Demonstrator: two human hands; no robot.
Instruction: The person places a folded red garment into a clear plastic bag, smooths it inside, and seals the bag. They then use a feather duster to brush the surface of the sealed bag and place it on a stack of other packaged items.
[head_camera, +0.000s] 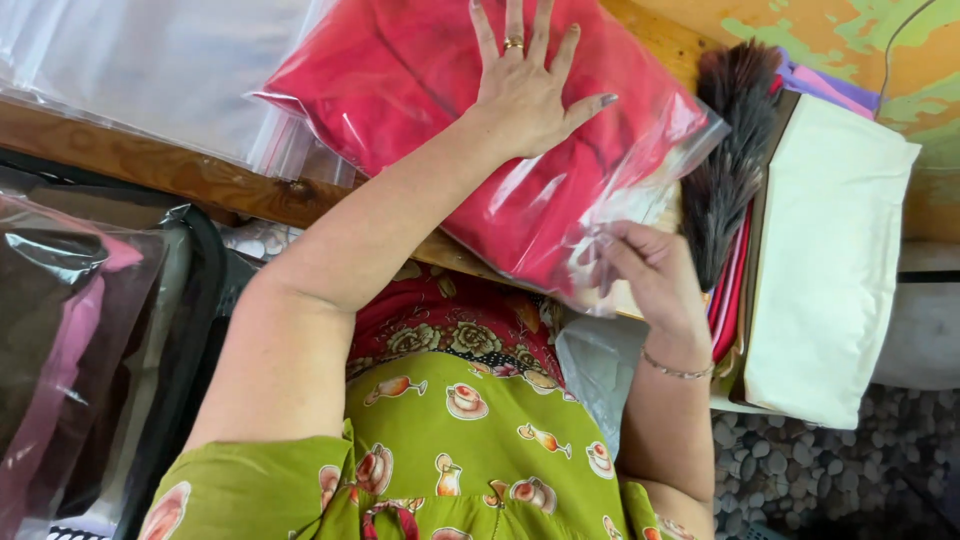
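A folded red garment sealed inside a clear plastic bag lies on a wooden table. My left hand presses flat on top of the bag, fingers spread, a ring on one finger. My right hand, with a thin bracelet at the wrist, pinches the bag's open clear flap at its near right corner.
Several clear empty bags are stacked at the table's left. A dark feather duster lies to the right, beside a cream cloth bag and coloured fabric. More bagged garments sit low on the left. Pebble floor at lower right.
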